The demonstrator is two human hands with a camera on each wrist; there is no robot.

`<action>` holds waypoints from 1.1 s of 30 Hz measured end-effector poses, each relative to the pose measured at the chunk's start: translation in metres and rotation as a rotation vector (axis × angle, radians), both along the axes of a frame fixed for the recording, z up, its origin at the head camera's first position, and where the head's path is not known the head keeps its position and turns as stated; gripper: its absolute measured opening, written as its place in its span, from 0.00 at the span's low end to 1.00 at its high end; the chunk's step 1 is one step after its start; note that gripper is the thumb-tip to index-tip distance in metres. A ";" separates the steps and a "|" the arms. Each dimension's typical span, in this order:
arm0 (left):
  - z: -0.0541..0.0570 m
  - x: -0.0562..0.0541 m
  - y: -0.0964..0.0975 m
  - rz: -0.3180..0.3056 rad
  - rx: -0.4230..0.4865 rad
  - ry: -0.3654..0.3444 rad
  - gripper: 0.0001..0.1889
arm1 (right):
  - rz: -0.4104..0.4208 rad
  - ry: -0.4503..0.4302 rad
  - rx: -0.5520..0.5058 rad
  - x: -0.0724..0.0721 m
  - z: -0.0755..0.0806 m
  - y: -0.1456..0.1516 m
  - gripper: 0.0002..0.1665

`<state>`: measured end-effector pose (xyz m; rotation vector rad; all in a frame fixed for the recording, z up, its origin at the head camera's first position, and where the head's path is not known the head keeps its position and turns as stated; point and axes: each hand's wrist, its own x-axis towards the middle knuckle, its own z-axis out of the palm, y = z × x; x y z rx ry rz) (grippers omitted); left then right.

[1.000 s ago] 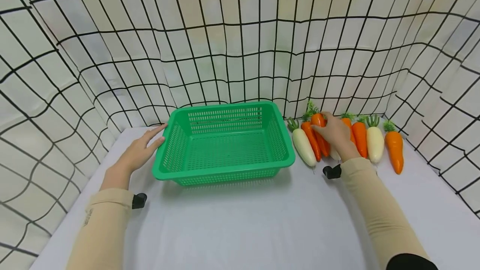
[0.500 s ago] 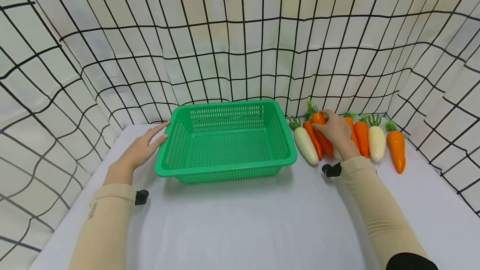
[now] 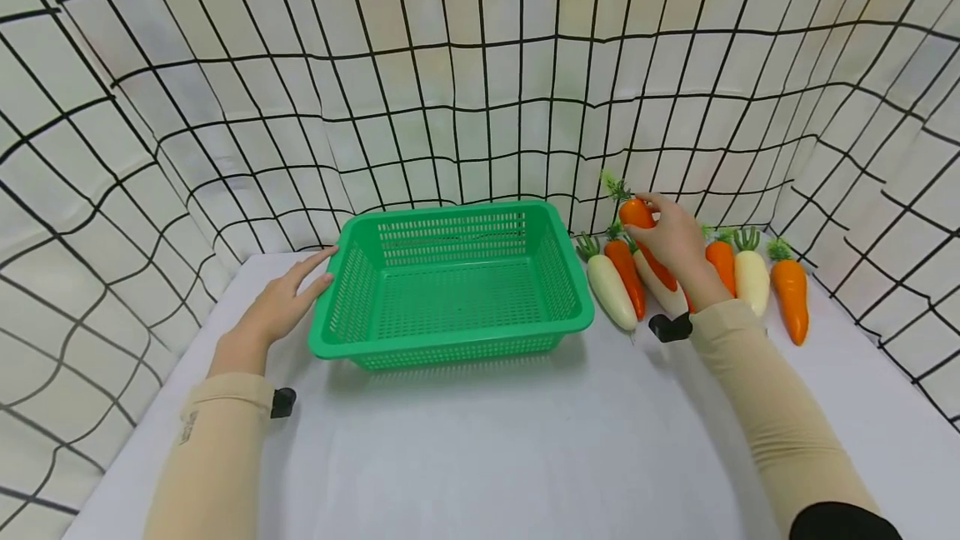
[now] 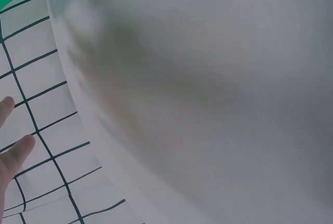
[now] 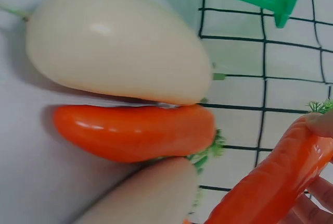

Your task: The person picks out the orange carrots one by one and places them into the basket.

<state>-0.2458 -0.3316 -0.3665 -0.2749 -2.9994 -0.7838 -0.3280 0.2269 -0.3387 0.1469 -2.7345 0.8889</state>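
Observation:
My right hand [image 3: 672, 240] pinches an orange carrot [image 5: 270, 174] near its leafy top, raised over the row of vegetables. Beneath it lies a white radish [image 3: 660, 286], partly covered by the carrot. To its left are another orange carrot [image 3: 626, 277] and a white radish [image 3: 611, 292] beside the basket. At the left, my left hand [image 3: 273, 307] rests its fingertips against the side rim of a green plastic basket [image 3: 465, 344], fingers extended. In the left wrist view only two fingertips of that hand [image 4: 15, 156] show at the edge.
Right of my right hand lie a carrot [image 3: 721, 263], a white radish [image 3: 752, 280] and a further carrot [image 3: 790, 298]. Black grid netting [image 3: 487, 77] over white cloth rises behind and at both sides. A white cloth [image 3: 480, 448] covers the table.
My right hand has lifted the carrot up from between its neighbours, uncovering more of the white radish below. The left hand stays at the basket's rim.

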 end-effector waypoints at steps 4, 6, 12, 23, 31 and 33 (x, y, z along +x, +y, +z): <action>-0.001 0.000 -0.002 0.000 0.010 0.006 0.34 | 0.042 -0.004 -0.003 0.000 0.015 -0.003 0.35; -0.002 0.000 -0.002 -0.001 0.012 0.001 0.34 | 0.065 -0.001 0.004 0.000 0.022 -0.005 0.35; 0.005 0.000 -0.003 0.006 -0.012 0.003 0.34 | 0.147 0.004 0.025 -0.001 0.045 -0.019 0.36; 0.003 -0.001 -0.003 0.019 -0.046 -0.016 0.34 | 0.280 -0.061 -0.059 -0.008 0.067 -0.056 0.36; 0.003 0.001 -0.003 0.027 -0.056 -0.028 0.35 | 0.330 -0.098 -0.094 -0.020 0.070 -0.088 0.37; 0.006 0.001 -0.003 0.029 -0.059 -0.032 0.35 | 0.343 -0.113 -0.099 -0.022 0.072 -0.098 0.37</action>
